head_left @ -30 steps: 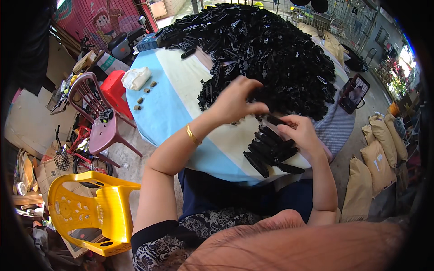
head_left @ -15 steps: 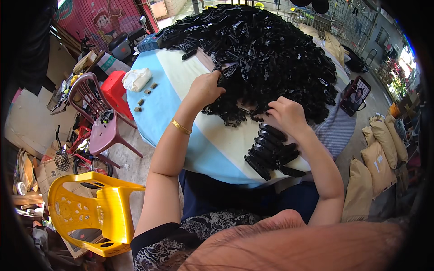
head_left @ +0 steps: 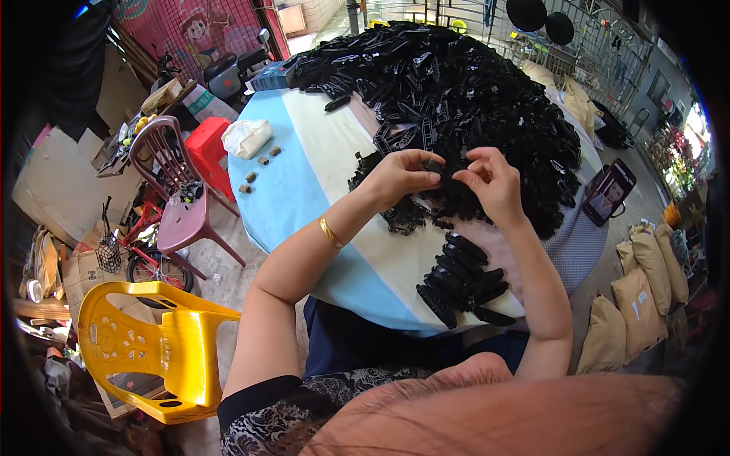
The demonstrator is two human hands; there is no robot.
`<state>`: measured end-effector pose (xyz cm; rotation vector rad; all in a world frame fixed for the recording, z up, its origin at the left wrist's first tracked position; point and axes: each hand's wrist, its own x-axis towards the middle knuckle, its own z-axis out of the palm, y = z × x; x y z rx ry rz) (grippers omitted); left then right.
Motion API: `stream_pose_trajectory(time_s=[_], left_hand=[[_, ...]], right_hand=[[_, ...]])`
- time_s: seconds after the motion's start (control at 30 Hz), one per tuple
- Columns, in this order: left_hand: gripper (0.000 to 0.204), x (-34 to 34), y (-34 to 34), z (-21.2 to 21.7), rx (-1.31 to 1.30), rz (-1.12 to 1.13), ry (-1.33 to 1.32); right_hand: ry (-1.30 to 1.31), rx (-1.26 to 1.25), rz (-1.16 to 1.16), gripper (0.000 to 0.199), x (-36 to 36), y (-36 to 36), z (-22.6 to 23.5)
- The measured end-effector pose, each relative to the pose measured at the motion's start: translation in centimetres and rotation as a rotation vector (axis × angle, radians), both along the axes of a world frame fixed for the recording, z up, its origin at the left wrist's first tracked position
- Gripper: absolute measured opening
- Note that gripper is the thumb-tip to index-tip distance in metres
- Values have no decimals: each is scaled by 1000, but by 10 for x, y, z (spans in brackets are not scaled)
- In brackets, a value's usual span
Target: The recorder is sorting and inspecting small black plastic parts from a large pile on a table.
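A great heap of black plastic parts covers the far side of the round, cloth-covered table. My two hands face each other over its near edge. Thumb and fingers of my left hand pinch a small black plastic part. Close by on the right, my right hand has its thumb and fingertips curled toward the left hand; what they hold is lost against the dark heap. Nearer to me, a stack of long black pieces lies in an overlapping row on the cloth.
Small brownish blocks and a white bag lie on the table's left, a blue box behind. A phone stands at the right edge. Around the table are a yellow chair, a purple chair, a red stool and sacks.
Both hands have lifted from the heap's edge and come together, the left moving right. A small black part now shows in the left fingers. The view has shifted slightly.
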<state>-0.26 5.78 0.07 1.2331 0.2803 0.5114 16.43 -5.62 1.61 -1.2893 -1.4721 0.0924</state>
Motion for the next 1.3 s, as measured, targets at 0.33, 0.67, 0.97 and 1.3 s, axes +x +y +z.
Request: stream_pose_trajectory(time_s=[0.33, 0.67, 0.97, 1.3], left_hand=[[30, 3, -12, 2, -72, 46, 14], [38, 3, -15, 1, -49, 97, 19], [35, -1, -31, 15, 654, 251, 47], [19, -22, -27, 41, 808, -462, 392]], right_hand=[[-522, 316, -23, 15, -3, -8, 5], [-830, 292, -109, 15, -11, -14, 3], [285, -402, 271, 25, -6, -12, -4], [75, -599, 361, 17, 10, -12, -6]])
